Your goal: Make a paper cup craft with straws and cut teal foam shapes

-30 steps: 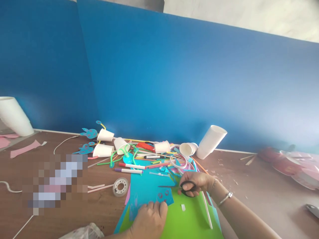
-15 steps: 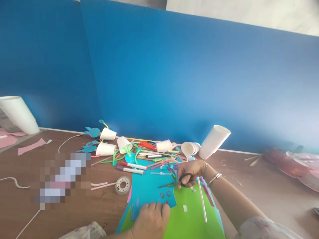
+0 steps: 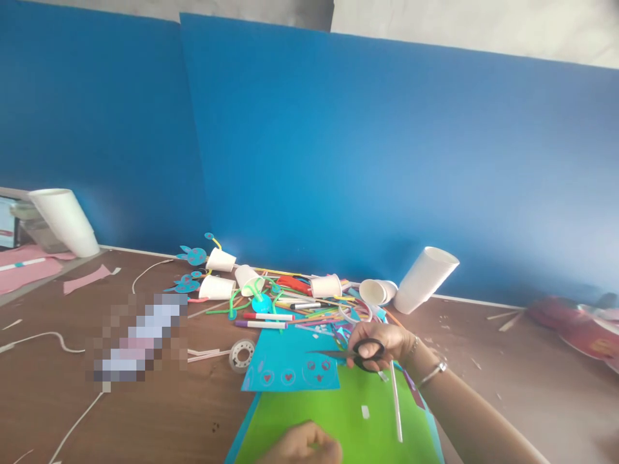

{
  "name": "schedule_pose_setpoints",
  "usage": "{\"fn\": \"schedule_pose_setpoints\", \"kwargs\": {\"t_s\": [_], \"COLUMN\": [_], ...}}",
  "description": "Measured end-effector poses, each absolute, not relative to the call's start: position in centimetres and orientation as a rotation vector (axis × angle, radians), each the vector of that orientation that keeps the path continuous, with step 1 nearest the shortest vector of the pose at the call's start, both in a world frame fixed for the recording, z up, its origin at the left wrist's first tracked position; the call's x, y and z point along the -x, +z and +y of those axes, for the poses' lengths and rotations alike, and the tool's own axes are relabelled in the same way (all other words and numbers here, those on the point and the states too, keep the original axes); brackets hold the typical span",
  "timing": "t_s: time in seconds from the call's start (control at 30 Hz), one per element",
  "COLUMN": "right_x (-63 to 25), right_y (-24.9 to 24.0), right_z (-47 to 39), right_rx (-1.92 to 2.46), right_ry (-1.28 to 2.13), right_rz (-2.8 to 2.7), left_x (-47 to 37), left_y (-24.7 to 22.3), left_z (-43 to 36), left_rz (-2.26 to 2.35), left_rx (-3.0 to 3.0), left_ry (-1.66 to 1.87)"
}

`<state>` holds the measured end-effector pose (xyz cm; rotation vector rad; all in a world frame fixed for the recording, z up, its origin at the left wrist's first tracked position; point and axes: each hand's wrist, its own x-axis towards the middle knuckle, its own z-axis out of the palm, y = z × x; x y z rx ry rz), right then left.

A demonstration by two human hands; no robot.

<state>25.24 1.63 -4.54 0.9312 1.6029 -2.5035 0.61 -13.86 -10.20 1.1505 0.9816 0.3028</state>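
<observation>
My right hand [image 3: 382,345] is closed around the black handles of a pair of scissors [image 3: 365,354]. Their blades point left across a blue sheet of paper [image 3: 290,340]. Drawn on that sheet are a round face [image 3: 319,372] and circles with red hearts [image 3: 289,377]. Below it, at the bottom edge of the view, my left hand [image 3: 307,444] hovers over or rests on green paper [image 3: 333,406]. Its fingers are curled in and nothing shows in them; part of the hand is cut off.
Behind the sheet lie a heap of straws, markers [image 3: 268,316] and white paper cups [image 3: 325,285]. A tape roll [image 3: 242,356] is at the left, near a pixelated patch. A cup stack [image 3: 425,280] leans by the blue partition [image 3: 362,161]. One white straw [image 3: 396,399] crosses the green paper.
My left hand has come off the blue sheet and drawn back toward me, its fingers still curled. The sheet's drawn figures now show fully. The whole view has shifted slightly.
</observation>
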Motion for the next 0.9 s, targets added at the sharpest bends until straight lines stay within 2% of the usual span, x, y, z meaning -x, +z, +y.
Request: {"fn": "schedule_pose_setpoints", "kwargs": {"t_s": [0.07, 0.17, 0.27, 0.4, 0.6, 0.77, 0.9], "right_x": [-24.9, -24.6, -24.5, -24.5, -24.2, -23.4, -22.6], "right_y": [-4.6, -4.9, -4.9, -4.2, -2.2, -0.3, 0.4], "right_z": [0.7, -0.9, -2.5, -4.2, -6.3, -6.8, -5.2], "right_rx": [-0.913, -0.908, -0.909, -0.801, -0.564, -0.654, -0.841], "right_ry": [-2.536, -2.569, -2.650, -2.804, -3.052, -2.968, -2.851], "right_rz": [1.591, 1.571, 1.535, 1.531, 1.496, 1.714, 1.989], "left_x": [-0.6, -0.7, -0.6, 0.3, 2.1, 3.2, 3.4], "left_y": [-9.3, -7.5, -5.4, -2.1, 2.1, 2.7, 2.5], "left_z": [-13.6, -13.1, -13.0, -13.3, -13.5, -11.2, -7.2], "left_rz": [0.970, 0.911, 0.901, 0.819, 0.775, 0.900, 0.909], "left_rx": [-0.707, -0.289, -0.186, -0.170, -0.375, -0.897, -1.075], "left_ry": [0.482, 0.561, 0.899, 0.875, 0.806, 0.838, 0.927]}}
